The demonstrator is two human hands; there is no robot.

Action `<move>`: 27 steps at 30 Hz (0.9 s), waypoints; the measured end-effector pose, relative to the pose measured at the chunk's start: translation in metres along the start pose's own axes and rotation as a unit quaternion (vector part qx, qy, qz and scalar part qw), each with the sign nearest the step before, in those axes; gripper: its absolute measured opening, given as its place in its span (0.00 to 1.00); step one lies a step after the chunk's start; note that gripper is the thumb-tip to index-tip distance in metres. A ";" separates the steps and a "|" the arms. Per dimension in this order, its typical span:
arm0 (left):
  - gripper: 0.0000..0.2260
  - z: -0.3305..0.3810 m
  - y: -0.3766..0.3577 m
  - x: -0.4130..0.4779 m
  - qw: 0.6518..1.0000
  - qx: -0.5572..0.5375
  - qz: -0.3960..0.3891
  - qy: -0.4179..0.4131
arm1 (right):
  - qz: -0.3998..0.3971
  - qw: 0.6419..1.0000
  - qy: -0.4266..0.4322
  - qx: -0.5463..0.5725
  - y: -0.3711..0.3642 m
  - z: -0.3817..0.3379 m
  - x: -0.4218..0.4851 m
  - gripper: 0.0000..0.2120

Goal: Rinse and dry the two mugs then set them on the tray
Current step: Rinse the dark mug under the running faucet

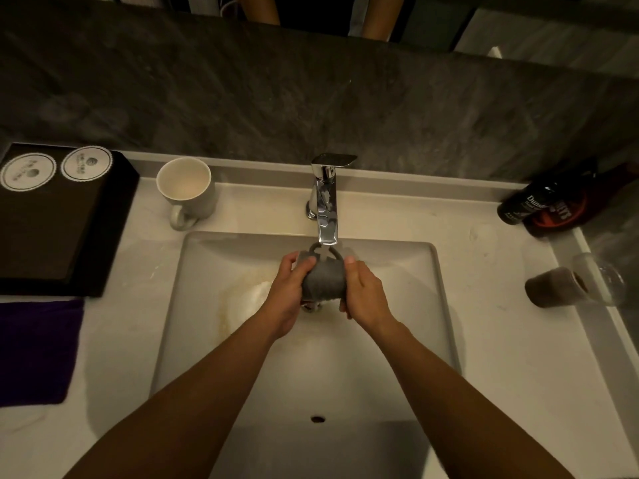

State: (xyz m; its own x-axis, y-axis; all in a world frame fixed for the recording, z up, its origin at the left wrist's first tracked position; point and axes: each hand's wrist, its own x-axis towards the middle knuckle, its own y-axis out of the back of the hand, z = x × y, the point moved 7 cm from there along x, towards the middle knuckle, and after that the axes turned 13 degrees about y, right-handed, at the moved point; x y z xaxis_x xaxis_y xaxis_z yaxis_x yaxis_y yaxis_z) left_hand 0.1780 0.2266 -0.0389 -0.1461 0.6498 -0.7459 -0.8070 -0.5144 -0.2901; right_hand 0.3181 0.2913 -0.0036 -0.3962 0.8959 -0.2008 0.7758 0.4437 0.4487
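Two forearms of ours reach out over the white rectangular sink basin point(432, 340), and to their left a purple folded cloth point(34, 350) lies on the pale stone tabletop point(501, 340). Farther on, above the drain, the dark grey ceramic mug point(323, 281) sits between our hands. Our left hand point(287, 292) curls round its left side and our right hand point(363, 295) round its right, thumbs on top. The mug's handle points away from us, just under the spout of the chrome tap point(326, 202). Beyond, on the left, lies the black rectangular tray point(52, 229). Just beside it stands the pale grey ceramic mug point(186, 191), upright on the tabletop.
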 end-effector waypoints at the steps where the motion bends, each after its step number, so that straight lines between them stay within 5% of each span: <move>1: 0.27 -0.001 -0.002 0.001 1.000 0.001 0.010 0.010 | 0.009 0.999 0.029 -0.038 0.001 -0.002 -0.001 0.20; 7: 0.25 -0.012 -0.012 0.003 0.990 0.015 0.005 0.140 | 0.040 0.983 0.121 -0.133 0.014 -0.005 0.001 0.14; 12: 0.35 0.001 -0.014 -0.004 0.994 0.099 0.042 -0.009 | 0.021 0.998 -0.020 -0.052 0.016 0.001 0.017 0.22; 16: 0.24 0.012 -0.007 -0.004 0.978 0.173 0.044 -0.111 | -0.051 0.991 -0.123 -0.002 0.010 0.007 0.017 0.25; 19: 0.18 0.018 -0.008 -0.004 0.988 0.132 0.026 -0.081 | -0.071 0.983 -0.168 0.028 0.004 0.011 0.008 0.29; 22: 0.13 0.024 -0.008 0.002 0.995 0.076 0.047 -0.033 | -0.031 0.997 -0.061 -0.045 0.007 0.002 0.012 0.29; 27: 0.17 0.003 -0.011 0.002 0.975 0.012 -0.001 0.223 | -0.030 0.999 0.022 0.005 0.007 -0.006 0.009 0.14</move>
State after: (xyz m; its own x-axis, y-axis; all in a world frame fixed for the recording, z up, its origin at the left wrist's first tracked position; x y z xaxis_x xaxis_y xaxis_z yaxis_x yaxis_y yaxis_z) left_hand 0.1850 0.2356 -0.0349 0.1140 0.3392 -0.9338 -0.8215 -0.4965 -0.2806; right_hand 0.3173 0.3024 0.0033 -0.4638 0.8657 -0.1881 0.7546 0.4973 0.4281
